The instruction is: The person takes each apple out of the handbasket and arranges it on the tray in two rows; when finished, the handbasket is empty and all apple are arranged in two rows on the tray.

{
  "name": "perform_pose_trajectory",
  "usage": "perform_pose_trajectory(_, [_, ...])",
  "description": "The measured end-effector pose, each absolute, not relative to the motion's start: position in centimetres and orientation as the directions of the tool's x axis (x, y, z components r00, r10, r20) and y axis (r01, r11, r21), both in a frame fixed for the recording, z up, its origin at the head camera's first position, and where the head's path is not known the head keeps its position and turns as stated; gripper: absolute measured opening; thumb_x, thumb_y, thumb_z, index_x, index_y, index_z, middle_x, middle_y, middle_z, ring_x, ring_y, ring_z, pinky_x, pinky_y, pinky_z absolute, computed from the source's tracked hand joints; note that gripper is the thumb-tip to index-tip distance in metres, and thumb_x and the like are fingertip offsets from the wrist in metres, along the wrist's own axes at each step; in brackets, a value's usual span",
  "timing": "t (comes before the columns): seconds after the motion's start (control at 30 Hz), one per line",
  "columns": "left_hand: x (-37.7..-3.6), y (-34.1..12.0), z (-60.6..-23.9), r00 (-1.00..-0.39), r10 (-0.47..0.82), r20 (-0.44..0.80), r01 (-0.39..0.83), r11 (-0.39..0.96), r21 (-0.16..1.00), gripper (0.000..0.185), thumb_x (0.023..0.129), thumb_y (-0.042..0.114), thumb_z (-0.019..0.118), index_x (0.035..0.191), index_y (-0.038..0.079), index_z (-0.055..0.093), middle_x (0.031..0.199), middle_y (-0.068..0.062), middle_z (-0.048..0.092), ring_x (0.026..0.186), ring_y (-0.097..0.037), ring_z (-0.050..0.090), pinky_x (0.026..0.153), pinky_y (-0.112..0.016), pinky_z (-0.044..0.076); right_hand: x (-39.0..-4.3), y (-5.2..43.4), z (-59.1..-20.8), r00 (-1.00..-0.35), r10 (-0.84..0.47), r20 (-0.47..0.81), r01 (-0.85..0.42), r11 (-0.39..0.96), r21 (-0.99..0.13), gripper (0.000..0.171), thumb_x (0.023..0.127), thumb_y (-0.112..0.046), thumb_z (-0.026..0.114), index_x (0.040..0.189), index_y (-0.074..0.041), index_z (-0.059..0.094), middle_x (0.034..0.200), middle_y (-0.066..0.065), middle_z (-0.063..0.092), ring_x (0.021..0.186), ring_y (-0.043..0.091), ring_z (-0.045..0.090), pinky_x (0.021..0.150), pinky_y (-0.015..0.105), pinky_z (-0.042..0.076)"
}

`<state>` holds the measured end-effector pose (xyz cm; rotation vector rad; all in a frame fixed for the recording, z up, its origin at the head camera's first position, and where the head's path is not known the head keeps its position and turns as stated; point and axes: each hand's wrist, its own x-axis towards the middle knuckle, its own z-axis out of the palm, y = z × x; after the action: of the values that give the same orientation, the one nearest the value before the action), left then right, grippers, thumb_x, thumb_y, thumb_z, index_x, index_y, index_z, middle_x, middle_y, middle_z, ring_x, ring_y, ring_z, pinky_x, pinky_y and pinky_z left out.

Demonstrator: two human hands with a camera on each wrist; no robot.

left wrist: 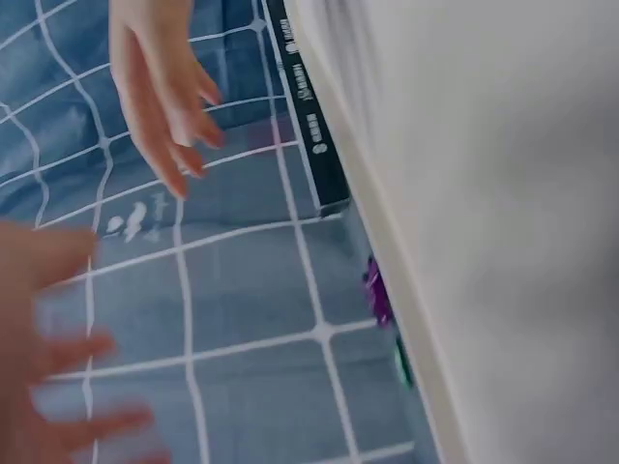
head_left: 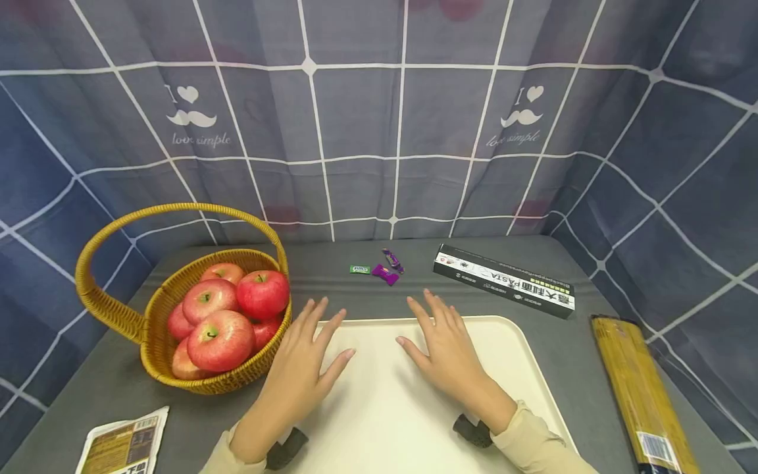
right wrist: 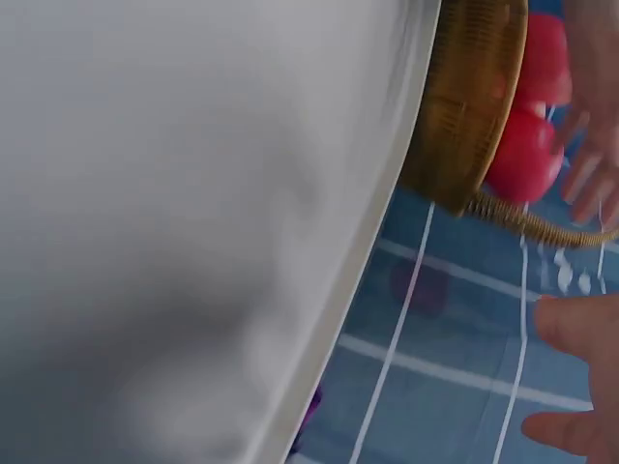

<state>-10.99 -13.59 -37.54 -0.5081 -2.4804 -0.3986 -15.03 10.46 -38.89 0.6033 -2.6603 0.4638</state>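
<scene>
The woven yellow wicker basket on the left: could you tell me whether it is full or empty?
Full. The woven yellow wicker basket is heaped with red apples that rise above its rim.

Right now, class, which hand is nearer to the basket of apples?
Left. The left hand lies just beside the basket; the right hand is farther off, over the tray.

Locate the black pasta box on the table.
In the head view, the pasta box lies at the far right of the table, beyond the tray, right of the candies.
</scene>
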Motion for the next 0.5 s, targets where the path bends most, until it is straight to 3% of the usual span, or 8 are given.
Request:
perform_pose_trajectory(0.07, [-9.7,-14.4,-36.9,-0.627,0.3,0.719,0.573,0.803,0.164,0.042,0.089,0.041,0.052,0.119,0.013,0.059,0.126,-0.011,0.054,0.119,-0.029,0.048,0.099,-0.039,0.036,-15.0,9.4,-38.7,-0.801,-0.4,0.446,-0.527,0.824,-0.208,0.06,0.087,-0.047,0.051,0.137,-0.017,0.038,0.138,0.014,0.042,0.124,0.031,0.044,0.104,0.05,0.03])
perform_pose_trajectory(0.13, [-8.6,-15.5,-36.1,-0.436,0.252,0.864,0.671,0.731,0.125,0.033,0.089,0.034,0.053,0.101,0.006,0.066,0.106,-0.011,0.064,0.1,-0.026,0.057,0.092,-0.031,0.039,-14.9,7.9,-38.4,-0.755,-0.458,0.469,-0.593,0.783,-0.188,0.056,0.087,-0.045,0.052,0.135,-0.016,0.041,0.131,0.011,0.048,0.118,0.027,0.049,0.1,0.046,0.036])
perform_pose_trajectory(0.2, [-8.1,-17.0,-35.4,-0.248,0.09,0.965,0.707,0.698,0.116,0.028,0.087,0.024,0.057,0.084,-0.002,0.067,0.088,-0.015,0.067,0.085,-0.026,0.059,0.086,-0.027,0.04,-14.8,6.2,-38.0,-0.705,-0.506,0.496,-0.651,0.739,-0.171,0.053,0.088,-0.043,0.053,0.132,-0.017,0.044,0.125,0.006,0.053,0.114,0.022,0.052,0.097,0.04,0.039])
perform_pose_trajectory(0.23, [-7.9,-18.0,-35.3,-0.195,-0.014,0.981,0.687,0.712,0.146,0.027,0.085,0.02,0.059,0.081,-0.006,0.066,0.083,-0.016,0.066,0.083,-0.023,0.059,0.085,-0.024,0.04,-14.8,5.2,-37.8,-0.68,-0.525,0.511,-0.678,0.715,-0.168,0.051,0.088,-0.043,0.053,0.131,-0.017,0.045,0.123,0.004,0.055,0.113,0.019,0.053,0.095,0.038,0.04])
perform_pose_trajectory(0.27, [-7.7,-19.2,-35.3,-0.183,-0.12,0.976,0.643,0.736,0.212,0.026,0.083,0.017,0.06,0.081,-0.008,0.065,0.083,-0.015,0.066,0.084,-0.018,0.058,0.085,-0.021,0.039,-14.8,4.1,-37.6,-0.658,-0.539,0.527,-0.702,0.692,-0.168,0.049,0.088,-0.042,0.053,0.13,-0.017,0.046,0.121,0.002,0.056,0.111,0.017,0.054,0.094,0.036,0.041])
perform_pose_trajectory(0.33, [-7.4,-22.0,-35.8,-0.272,-0.344,0.899,0.504,0.745,0.437,0.027,0.081,0.015,0.062,0.094,-0.009,0.061,0.093,-0.005,0.063,0.093,-0.007,0.053,0.085,-0.015,0.035,-14.8,1.7,-37.0,-0.62,-0.552,0.557,-0.744,0.639,-0.195,0.047,0.087,-0.042,0.054,0.127,-0.017,0.049,0.117,-0.002,0.057,0.108,0.014,0.055,0.091,0.032,0.043])
perform_pose_trajectory(0.4, [-7.3,-24.7,-36.7,-0.423,-0.542,0.726,0.259,0.695,0.67,0.039,0.082,0.017,0.061,0.114,-0.004,0.053,0.114,-0.002,0.053,0.104,-0.002,0.042,0.085,-0.015,0.03,-14.8,-0.9,-36.5,-0.605,-0.55,0.576,-0.771,0.585,-0.251,0.047,0.086,-0.041,0.054,0.126,-0.017,0.049,0.116,-0.003,0.057,0.107,0.012,0.055,0.09,0.03,0.044])
perform_pose_trajectory(0.5, [-7.4,-27.6,-38.5,-0.648,-0.645,0.405,-0.058,0.572,0.818,0.058,0.086,0.022,0.056,0.136,0.004,0.032,0.132,-0.01,0.032,0.122,-0.019,0.031,0.098,-0.03,0.029,-15.1,-4.8,-36.0,-0.611,-0.531,0.587,-0.783,0.512,-0.353,0.052,0.085,-0.042,0.056,0.129,-0.015,0.044,0.118,-0.002,0.054,0.107,0.01,0.054,0.088,0.025,0.046])
